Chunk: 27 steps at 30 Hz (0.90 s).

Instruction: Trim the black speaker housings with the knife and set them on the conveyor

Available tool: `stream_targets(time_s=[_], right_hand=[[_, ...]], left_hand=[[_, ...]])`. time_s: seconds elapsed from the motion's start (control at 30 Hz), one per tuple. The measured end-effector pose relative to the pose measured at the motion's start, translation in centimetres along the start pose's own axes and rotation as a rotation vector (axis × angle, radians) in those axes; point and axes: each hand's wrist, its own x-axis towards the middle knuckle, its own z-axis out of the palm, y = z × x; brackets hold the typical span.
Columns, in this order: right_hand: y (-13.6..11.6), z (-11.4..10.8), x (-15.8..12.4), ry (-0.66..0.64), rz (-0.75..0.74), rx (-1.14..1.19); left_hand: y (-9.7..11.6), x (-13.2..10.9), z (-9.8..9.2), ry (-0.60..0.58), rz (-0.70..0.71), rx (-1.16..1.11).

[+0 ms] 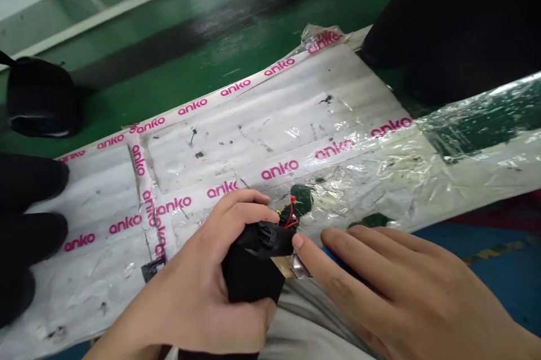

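Observation:
My left hand wraps round a black device at the lower centre, thumb below and fingers over its top. Thin red wires with small connectors stick up from the device's far side. My right hand is closed round a blue-and-silver tool, mostly hidden under the fingers. Its silver end is beside the device, and my right index fingertip is at the device's right edge.
A white-covered work surface with pink-lettered tape runs across the view. Black rounded objects stand at the left, and a small black part lies left of my left hand. Large dark shapes fill the upper right.

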Motion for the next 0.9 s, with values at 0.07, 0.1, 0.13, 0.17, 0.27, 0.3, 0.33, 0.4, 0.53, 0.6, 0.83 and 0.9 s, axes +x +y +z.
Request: stream_targets(time_s=[0.07,0.1,0.13,0.17,0.27,0.3,0.33,0.4,0.53,0.6,0.83,0.9], right_hand=[[0.1,0.2,-0.1,0.001,-0.006,0.018],[0.1,0.3,-0.2,-0.007,-0.016,0.031],[0.1,0.5,-0.3,-0.011,-0.026,0.041],[0.1,0.6,-0.4,-0.009,-0.027,0.055],[0.0,1.2,-0.9,0.026,0.002,0.090],[0.0,1.3,-1.0,0.035,0.015,0.103],[0.0,1.5,-1.1,0.044,0.024,0.113],[0.1,1.6,-1.3,0.041,0.016,0.128],[-0.1,1.7,-1.5,0.018,0.006,0.082],[-0.4,1.6,-1.5,-0.016,0.026,0.031],[-2.0,1.5,-1.1,-0.076,0.102,-0.076],[-2.2,1.4,-1.0,-0.097,0.111,-0.103]], left_hand=[[0.1,0.2,-0.1,-0.011,0.007,0.001],[0.1,0.2,-0.2,-0.015,0.006,0.000],[0.1,0.3,-0.3,-0.019,-0.001,0.000],[0.0,0.3,-0.3,-0.024,-0.007,0.000],[0.0,0.3,-0.4,-0.031,-0.019,-0.009],[0.0,0.3,-0.4,-0.032,-0.019,-0.011],[0.0,0.3,-0.4,-0.031,-0.019,-0.011],[-0.1,0.3,-0.4,-0.029,-0.025,-0.005],[0.1,0.4,-0.3,-0.028,-0.033,-0.003],[0.2,0.4,-0.3,-0.018,-0.041,0.013],[0.7,0.3,0.0,-0.029,-0.005,0.118],[0.8,0.3,0.1,-0.049,-0.020,0.140]])
